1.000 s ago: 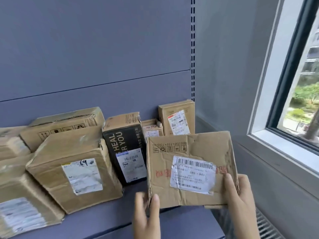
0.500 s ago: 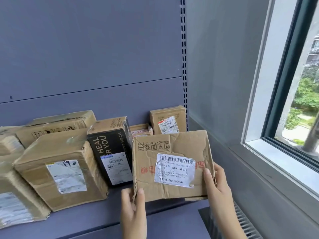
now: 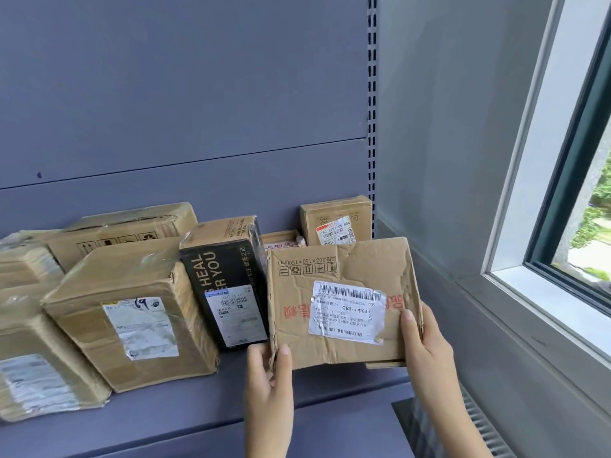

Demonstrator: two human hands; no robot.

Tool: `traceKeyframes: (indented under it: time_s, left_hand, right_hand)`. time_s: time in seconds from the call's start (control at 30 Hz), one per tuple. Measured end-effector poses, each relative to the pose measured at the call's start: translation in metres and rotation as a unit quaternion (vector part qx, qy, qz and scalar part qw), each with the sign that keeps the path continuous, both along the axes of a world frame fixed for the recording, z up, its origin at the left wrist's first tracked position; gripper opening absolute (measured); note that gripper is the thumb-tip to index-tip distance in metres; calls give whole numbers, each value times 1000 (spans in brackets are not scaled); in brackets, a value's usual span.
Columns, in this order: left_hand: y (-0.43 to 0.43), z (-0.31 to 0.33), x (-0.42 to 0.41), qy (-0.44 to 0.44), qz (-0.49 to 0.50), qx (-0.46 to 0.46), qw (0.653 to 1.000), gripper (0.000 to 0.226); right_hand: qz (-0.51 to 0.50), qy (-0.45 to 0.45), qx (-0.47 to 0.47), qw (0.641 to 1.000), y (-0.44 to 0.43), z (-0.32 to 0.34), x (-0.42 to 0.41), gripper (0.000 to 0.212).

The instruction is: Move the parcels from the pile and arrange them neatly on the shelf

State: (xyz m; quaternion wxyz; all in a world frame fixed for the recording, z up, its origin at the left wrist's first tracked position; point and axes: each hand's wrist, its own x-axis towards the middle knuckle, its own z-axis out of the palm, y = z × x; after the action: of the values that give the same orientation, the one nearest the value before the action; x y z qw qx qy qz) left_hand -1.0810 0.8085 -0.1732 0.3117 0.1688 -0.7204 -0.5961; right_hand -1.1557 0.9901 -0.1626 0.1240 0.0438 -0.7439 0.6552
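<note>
Crumpled flat parcel (image 3: 340,305) brought in closer over the shelf (image 3: 185,404), upright, just beside the black box (image 3: 228,282), label facing out. Left hand (image 3: 267,388) pinches its lower left corner; right hand (image 3: 426,345) grips the right edge, thumb on front.

A parcel storeroom: labelled brown cardboard parcels (image 3: 132,312) line a grey-blue slotted metal shelf (image 3: 198,401) left of the grip.
</note>
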Motion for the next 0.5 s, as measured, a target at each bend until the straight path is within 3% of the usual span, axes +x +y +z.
traceKeyframes:
  time_s: [0.37, 0.5]
  left_hand:
    - [0, -14, -17, -28, -7, -21, 999, 5]
    - [1, -20, -23, -28, -5, -17, 999, 6]
  right_hand:
    - [5, 8, -14, 1000, -2, -25, -23, 18]
    - [-3, 19, -20, 1000, -4, -29, -30, 32]
